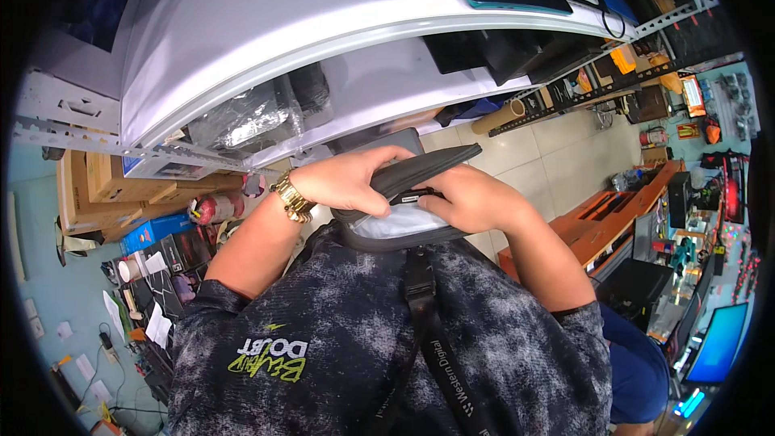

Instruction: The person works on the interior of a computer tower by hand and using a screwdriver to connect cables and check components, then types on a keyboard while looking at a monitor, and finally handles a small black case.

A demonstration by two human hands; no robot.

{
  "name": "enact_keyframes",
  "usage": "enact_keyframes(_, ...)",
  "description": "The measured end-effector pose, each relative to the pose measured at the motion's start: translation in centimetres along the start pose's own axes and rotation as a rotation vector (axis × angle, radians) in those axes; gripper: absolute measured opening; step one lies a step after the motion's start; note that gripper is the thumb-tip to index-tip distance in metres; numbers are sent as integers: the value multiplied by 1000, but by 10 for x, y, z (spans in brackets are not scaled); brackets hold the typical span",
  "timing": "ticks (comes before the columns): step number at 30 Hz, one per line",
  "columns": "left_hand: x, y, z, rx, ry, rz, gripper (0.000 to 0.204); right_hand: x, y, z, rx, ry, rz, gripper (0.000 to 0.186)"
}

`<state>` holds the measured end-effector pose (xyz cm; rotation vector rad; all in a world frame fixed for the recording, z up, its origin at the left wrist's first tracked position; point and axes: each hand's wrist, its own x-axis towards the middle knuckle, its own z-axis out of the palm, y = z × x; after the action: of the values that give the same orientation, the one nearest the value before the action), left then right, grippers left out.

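Note:
My left hand [347, 182], with a gold watch [286, 194] on the wrist, grips an open black soft case [436, 163] held close to my chest, thumb inside its raised flap's edge. A pale grey lining [371, 224] shows in the opening. My right hand [468, 198] is at the case's other side, thumb and fingers closed around a small black part [408, 198] with a white label at the opening; some fingertips are hidden by the flap. A black lanyard [420, 299] hangs down my patterned shirt below the case.
Ahead stands a white shelving unit [266, 0] holding dark devices and wrapped packages. Cardboard boxes [109, 186] and a red extinguisher [211, 210] are at left, tiled floor [533, 178] beyond my hands. A wooden desk [597, 218] and lit monitor [718, 343] are right, near someone's blue clothing [638, 371].

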<state>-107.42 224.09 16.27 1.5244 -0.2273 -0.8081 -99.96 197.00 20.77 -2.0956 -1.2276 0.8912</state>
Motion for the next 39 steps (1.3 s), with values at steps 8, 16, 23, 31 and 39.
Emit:
enact_keyframes(8, -51, -24, -26, -44, -3, 59, 92, 38, -34, 18, 100, -83, 59, 32)
enact_keyframes(16, -103, -49, -39, 120, 150, 162, 97, 59, -86, 39, -209, 72, -150, 29)
enact_keyframes(23, -155, -82, -9, -117, 532, 120, 83, 99, -117, 73, -248, 72, -276, 26)
enact_keyframes(31, -197, -141, 83, -340, 805, -151, 104, 138, -137, 105, -128, -142, -817, 17)
enact_keyframes(39, -220, -201, 186, -1071, 1227, 444, 79, 166, -156, 154, 177, 182, -1127, 18)
